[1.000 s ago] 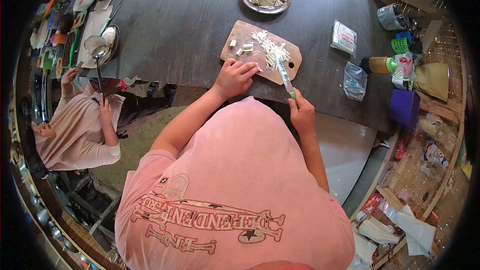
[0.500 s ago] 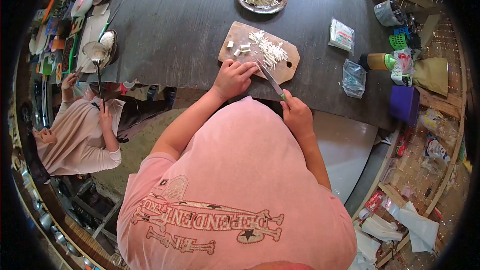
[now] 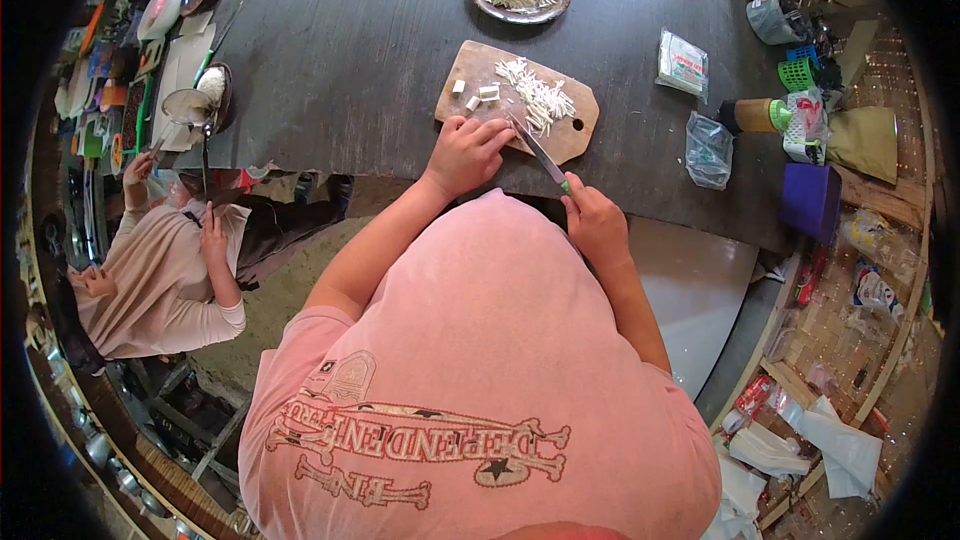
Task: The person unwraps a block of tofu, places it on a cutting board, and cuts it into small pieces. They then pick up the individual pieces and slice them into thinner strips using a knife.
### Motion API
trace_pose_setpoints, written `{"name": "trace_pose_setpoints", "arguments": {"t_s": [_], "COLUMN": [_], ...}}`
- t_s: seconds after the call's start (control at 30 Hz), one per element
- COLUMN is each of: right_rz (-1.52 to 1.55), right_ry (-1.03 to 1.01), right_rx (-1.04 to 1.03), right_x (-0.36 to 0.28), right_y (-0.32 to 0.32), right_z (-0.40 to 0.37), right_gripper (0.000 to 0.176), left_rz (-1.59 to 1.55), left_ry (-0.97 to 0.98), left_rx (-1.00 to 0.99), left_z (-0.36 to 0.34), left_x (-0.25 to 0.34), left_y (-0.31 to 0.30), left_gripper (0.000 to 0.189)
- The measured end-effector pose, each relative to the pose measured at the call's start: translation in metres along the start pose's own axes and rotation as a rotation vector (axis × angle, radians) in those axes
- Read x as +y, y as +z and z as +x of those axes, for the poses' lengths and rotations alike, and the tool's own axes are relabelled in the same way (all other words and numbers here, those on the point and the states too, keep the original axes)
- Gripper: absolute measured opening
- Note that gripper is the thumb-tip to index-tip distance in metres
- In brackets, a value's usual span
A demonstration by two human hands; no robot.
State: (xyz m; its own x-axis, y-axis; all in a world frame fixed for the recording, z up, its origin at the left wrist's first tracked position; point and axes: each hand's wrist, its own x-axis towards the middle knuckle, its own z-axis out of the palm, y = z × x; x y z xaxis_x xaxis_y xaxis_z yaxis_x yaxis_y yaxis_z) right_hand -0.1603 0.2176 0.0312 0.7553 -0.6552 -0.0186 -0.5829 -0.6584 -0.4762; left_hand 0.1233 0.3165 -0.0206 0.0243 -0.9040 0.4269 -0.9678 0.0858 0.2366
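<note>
A wooden cutting board (image 3: 478, 65) lies near the table's front edge. On its right half is a pile of thin white strips (image 3: 540, 98); several white chunks (image 3: 488, 93) sit on its left half. My right hand (image 3: 597, 224) is closed round the green handle of a knife (image 3: 541, 156), whose blade reaches over the board to my left fingertips. My left hand (image 3: 468, 154) rests at the board's front edge, fingers bent together beside the blade; what they press on is too small to name.
A dark plate (image 3: 482, 2) heaped with white strips stands beyond the board. At right lie a white packet (image 3: 682, 64), a clear bag (image 3: 709, 150) and a purple box (image 3: 810, 202). Another person (image 3: 165, 285) at left holds a strainer (image 3: 188, 107) near a bowl (image 3: 226, 105).
The view has shifted slightly. My hands and the knife keep nearly the same place at the board. The other person's strainer has moved a little lower and to the left.
</note>
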Motion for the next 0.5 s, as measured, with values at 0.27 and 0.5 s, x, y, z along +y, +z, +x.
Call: {"name": "trace_pose_setpoints", "arguments": {"t_s": [0.27, 0.5], "right_rz": [0.006, -0.041], "right_ry": [-0.023, -0.025], "right_rx": [-0.002, -0.02], "right_x": [0.0007, -0.0071], "right_y": [0.0022, -0.0009], "right_z": [-0.0012, -0.0023], "right_gripper": [0.043, 0.045], "left_rz": [0.013, 0.012], "left_ry": [-0.007, -0.011], "left_rx": [0.003, -0.024], "left_z": [0.0003, -0.0012], "left_x": [-0.0006, -0.0007], "left_y": [0.0021, 0.0022], "left_gripper": [0.043, 0.043]}}
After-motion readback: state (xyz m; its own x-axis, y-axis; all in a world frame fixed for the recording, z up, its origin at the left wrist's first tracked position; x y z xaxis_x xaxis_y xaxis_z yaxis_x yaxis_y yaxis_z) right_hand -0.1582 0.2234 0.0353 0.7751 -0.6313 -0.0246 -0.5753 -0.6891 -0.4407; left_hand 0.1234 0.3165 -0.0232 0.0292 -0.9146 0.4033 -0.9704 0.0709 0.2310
